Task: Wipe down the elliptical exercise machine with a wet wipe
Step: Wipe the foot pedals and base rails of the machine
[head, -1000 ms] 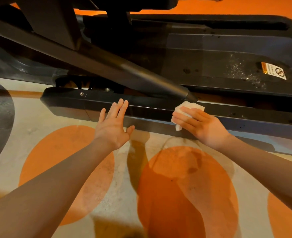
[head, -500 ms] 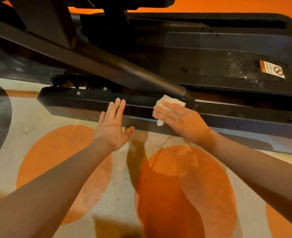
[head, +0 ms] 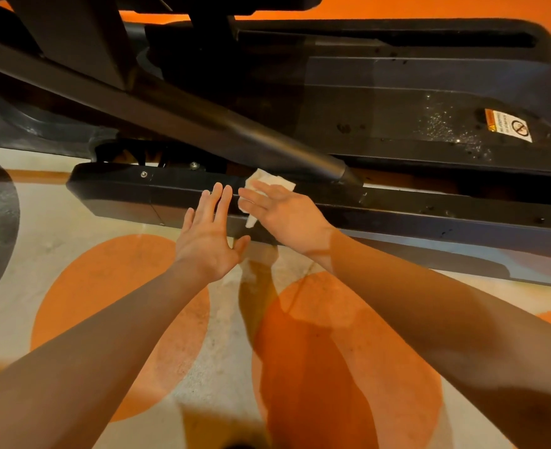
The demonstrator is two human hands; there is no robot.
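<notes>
On the long black metal base rail [head: 429, 209] of the elliptical, the right hand [head: 287, 215] presses a crumpled white wet wipe [head: 269, 183] flat under straight fingers. The left hand [head: 207, 234], released and holding nothing, rests beside it. Keep an even pressure and overlap each stroke (the rail end near the screws looks unwiped, I think).

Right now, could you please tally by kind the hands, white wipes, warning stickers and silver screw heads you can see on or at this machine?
Bare hands: 2, left and right
Crumpled white wet wipe: 1
White and orange warning sticker: 1
Silver screw heads: 2
Total: 6
</notes>
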